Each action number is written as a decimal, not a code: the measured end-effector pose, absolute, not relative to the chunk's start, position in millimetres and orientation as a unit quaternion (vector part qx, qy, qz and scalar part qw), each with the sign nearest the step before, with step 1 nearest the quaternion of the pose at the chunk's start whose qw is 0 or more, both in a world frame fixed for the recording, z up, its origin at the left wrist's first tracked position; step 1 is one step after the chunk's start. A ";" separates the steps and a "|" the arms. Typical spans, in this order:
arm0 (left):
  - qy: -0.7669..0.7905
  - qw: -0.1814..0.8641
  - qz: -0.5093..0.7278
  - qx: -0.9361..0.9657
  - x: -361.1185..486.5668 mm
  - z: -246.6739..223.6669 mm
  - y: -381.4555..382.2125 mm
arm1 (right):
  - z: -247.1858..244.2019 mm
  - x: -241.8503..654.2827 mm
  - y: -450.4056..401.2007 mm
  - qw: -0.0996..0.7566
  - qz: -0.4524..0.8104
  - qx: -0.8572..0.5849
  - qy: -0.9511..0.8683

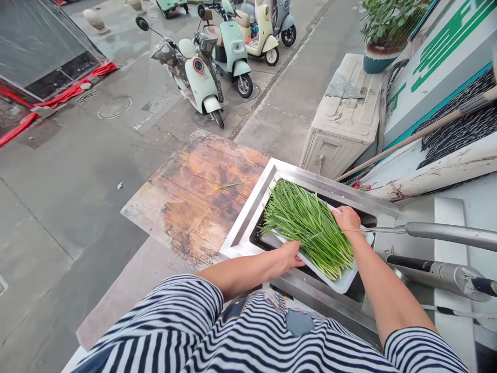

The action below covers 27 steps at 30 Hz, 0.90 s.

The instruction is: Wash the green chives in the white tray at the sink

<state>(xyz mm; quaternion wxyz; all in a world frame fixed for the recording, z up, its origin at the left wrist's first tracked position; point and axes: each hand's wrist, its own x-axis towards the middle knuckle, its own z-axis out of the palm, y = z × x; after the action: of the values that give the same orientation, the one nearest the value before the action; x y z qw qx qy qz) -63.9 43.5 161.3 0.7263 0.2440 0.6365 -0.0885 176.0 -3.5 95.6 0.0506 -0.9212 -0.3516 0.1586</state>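
A white plastic tray (346, 283) heaped with long green garlic chives (308, 223) is over the basin of a metal sink (245, 220). My left hand (292, 255) is closed on the tray's near edge, its fingertips partly hidden. Across from it, my right hand (346, 218) grips the far edge. The leafy ends of the chives point left and hang past the tray's end, while the pale stem ends lie towards the lower right. From the faucet (446, 234) a thin stream of water runs leftward onto the chives.
A stained wooden board (194, 191) adjoins the sink's left side, with a stray green blade (232, 185) on it. Beyond the sink stands a beige box-like unit (345, 111) bearing a potted plant (388, 31). A long-handled mop (423, 132) leans at right. Parked scooters (202, 77) stand farther off.
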 end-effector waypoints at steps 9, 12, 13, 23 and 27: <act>0.636 0.736 -0.115 0.202 -101.5 239.8 77.5 | 160.6 154.2 7.0 0.065 0.137 -0.939 -0.310; 0.615 0.749 -0.083 0.232 -112.3 258.6 94.7 | 178.6 146.8 8.3 0.071 0.134 -0.947 -0.282; 0.610 0.750 -0.077 0.245 -115.5 264.1 99.7 | 183.9 143.7 6.9 0.073 0.135 -0.951 -0.269; 0.548 0.738 -0.168 0.355 -120.6 287.7 109.5 | 220.7 93.5 -72.2 0.081 0.111 -0.987 -0.088; 0.519 0.723 -0.217 0.402 -120.4 281.9 92.1 | 234.0 66.2 -121.0 0.076 0.106 -0.991 -0.014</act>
<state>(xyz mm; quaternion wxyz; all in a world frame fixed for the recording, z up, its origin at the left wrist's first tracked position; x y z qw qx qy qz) -120.4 92.1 281.9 0.7227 0.4015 0.5189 -0.2173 66.2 -121.0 234.0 0.0762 -0.9913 -0.0142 0.1063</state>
